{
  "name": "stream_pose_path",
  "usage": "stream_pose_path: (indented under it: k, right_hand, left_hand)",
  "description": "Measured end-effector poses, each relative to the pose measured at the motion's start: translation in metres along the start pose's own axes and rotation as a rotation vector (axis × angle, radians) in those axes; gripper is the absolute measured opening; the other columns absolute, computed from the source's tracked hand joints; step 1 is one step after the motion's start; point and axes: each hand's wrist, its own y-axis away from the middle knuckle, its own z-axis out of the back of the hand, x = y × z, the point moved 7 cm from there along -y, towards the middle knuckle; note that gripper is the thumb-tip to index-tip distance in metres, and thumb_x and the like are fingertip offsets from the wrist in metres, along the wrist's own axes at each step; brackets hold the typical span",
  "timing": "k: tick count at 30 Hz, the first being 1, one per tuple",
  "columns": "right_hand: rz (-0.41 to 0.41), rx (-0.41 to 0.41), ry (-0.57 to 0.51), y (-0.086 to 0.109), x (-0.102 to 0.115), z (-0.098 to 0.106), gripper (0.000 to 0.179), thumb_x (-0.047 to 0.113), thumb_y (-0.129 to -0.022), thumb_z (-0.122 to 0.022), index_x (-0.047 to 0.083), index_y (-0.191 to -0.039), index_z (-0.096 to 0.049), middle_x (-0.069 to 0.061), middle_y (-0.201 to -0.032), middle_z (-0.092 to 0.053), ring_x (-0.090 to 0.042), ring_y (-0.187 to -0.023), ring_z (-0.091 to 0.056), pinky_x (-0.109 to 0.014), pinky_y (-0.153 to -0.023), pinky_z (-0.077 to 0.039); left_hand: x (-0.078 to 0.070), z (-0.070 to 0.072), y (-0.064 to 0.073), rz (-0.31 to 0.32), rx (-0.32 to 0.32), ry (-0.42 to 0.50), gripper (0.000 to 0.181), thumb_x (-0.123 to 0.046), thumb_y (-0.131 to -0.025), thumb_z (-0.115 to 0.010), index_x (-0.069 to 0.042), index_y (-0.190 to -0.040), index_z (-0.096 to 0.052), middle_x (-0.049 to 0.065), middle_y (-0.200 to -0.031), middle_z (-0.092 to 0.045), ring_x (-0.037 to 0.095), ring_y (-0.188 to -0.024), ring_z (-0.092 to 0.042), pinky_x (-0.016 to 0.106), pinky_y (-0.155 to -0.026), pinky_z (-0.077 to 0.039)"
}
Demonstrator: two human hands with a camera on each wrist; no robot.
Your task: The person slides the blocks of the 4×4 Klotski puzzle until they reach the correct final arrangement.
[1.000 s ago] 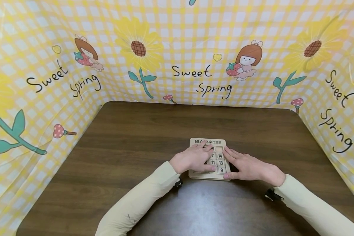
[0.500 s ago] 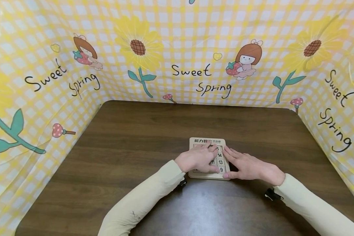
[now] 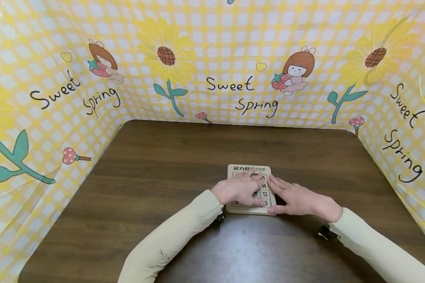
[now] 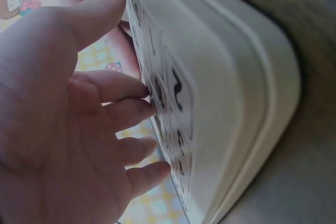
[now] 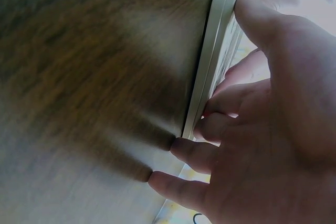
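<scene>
The board [image 3: 249,210] lies flat on the tabletop [image 3: 177,157], a little right of centre in the head view, with both hands at it. Its printed title [image 3: 240,168] runs along the far edge and its numbers stand upright to the wearer, so its top points away, toward the checked cloth [image 3: 230,59]; its long axis appears to run from near to far, almost straight. The left hand [image 3: 238,191] spans the tiles from the left, its grip relaxed, fingers apart and fingertips touching the faces, grasping nothing. The right hand [image 3: 299,199] lies along the right edge, its grip extended, thumb on the near corner, fingers braced against the side, two fingertips on the tabletop.

Compared with one second ago, the left hand sits further right, and the 15 tile [image 3: 264,178] fills the far right corner, where a gap was. The right hand and board look unmoved.
</scene>
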Motion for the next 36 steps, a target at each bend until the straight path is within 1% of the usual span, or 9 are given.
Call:
stream_pose_path:
  k: [5, 8, 12, 15, 19, 23, 28, 36]
  right_hand:
    - [-0.003, 0.002, 0.004, 0.0, 0.0, 0.0, 0.097, 0.067, -0.09, -0.051, 0.003, -0.156, -0.02, -0.019, -0.164, -0.015, -0.038, -0.149, -0.023, -0.065, -0.107, -0.035]
    - [-0.002, 0.0, 0.013, 0.0, -0.001, 0.0, 0.098, 0.068, -0.09, -0.051, 0.003, -0.156, -0.02, -0.018, -0.164, -0.016, -0.038, -0.149, -0.024, -0.063, -0.108, -0.035]
    - [-0.002, -0.002, 0.017, 0.0, -0.001, 0.0, 0.098, 0.069, -0.089, -0.052, 0.004, -0.156, -0.021, -0.018, -0.164, -0.016, -0.037, -0.149, -0.024, -0.061, -0.109, -0.035]
    - [0.001, -0.005, 0.016, 0.001, -0.001, 0.0, 0.098, 0.069, -0.089, -0.052, 0.003, -0.156, -0.021, -0.018, -0.164, -0.016, -0.037, -0.149, -0.024, -0.06, -0.11, -0.035]
    - [0.007, -0.009, 0.015, 0.0, 0.0, 0.0, 0.098, 0.068, -0.089, -0.052, 0.003, -0.156, -0.021, -0.018, -0.164, -0.015, -0.037, -0.149, -0.023, -0.06, -0.11, -0.035]
    - [0.011, -0.013, 0.019, 0.001, 0.0, 0.0, 0.098, 0.067, -0.089, -0.053, 0.002, -0.155, -0.022, -0.018, -0.164, -0.015, -0.037, -0.149, -0.024, -0.06, -0.109, -0.036]
    - [0.013, -0.021, 0.021, 0.001, 0.0, 0.001, 0.097, 0.066, -0.089, -0.054, 0.002, -0.155, -0.022, -0.019, -0.163, -0.017, -0.038, -0.149, -0.024, -0.061, -0.108, -0.036]
    - [0.011, -0.019, 0.013, 0.001, 0.0, 0.002, 0.097, 0.066, -0.09, -0.054, 0.002, -0.155, -0.022, -0.019, -0.163, -0.017, -0.039, -0.149, -0.024, -0.063, -0.108, -0.036]
  left_hand:
    - [0.004, 0.003, 0.005, -0.017, -0.008, 0.026, 0.079, -0.063, -0.094, -0.048, -0.018, -0.156, -0.028, 0.0, -0.165, -0.017, 0.03, -0.154, -0.006, 0.045, -0.124, -0.017]
    - [0.009, 0.005, 0.011, -0.021, -0.023, 0.021, 0.079, -0.063, -0.095, -0.046, -0.016, -0.156, -0.028, 0.002, -0.165, -0.019, 0.032, -0.154, -0.007, 0.045, -0.124, -0.017]
    - [0.023, 0.007, 0.02, 0.002, -0.041, 0.026, 0.08, -0.063, -0.095, -0.046, -0.013, -0.156, -0.028, 0.005, -0.165, -0.02, 0.035, -0.153, -0.008, 0.046, -0.124, -0.017]
    - [0.034, 0.006, 0.027, 0.033, -0.047, 0.044, 0.08, -0.062, -0.095, -0.047, -0.012, -0.155, -0.029, 0.006, -0.164, -0.021, 0.035, -0.153, -0.008, 0.046, -0.124, -0.018]
    - [0.042, 0.002, 0.034, 0.054, -0.035, 0.061, 0.08, -0.061, -0.095, -0.048, -0.012, -0.155, -0.03, 0.007, -0.164, -0.022, 0.035, -0.153, -0.008, 0.046, -0.124, -0.018]
    - [0.044, -0.003, 0.036, 0.062, -0.032, 0.049, 0.079, -0.061, -0.095, -0.049, -0.011, -0.154, -0.032, 0.006, -0.164, -0.023, 0.034, -0.153, -0.009, 0.046, -0.123, -0.021]
    - [0.043, -0.007, 0.036, 0.06, -0.032, 0.041, 0.078, -0.06, -0.095, -0.049, -0.011, -0.154, -0.033, 0.006, -0.164, -0.022, 0.032, -0.154, -0.009, 0.046, -0.122, -0.023]
    - [0.04, -0.006, 0.034, 0.058, -0.04, 0.025, 0.077, -0.06, -0.096, -0.048, -0.012, -0.154, -0.033, 0.005, -0.164, -0.022, 0.032, -0.154, -0.01, 0.046, -0.122, -0.024]
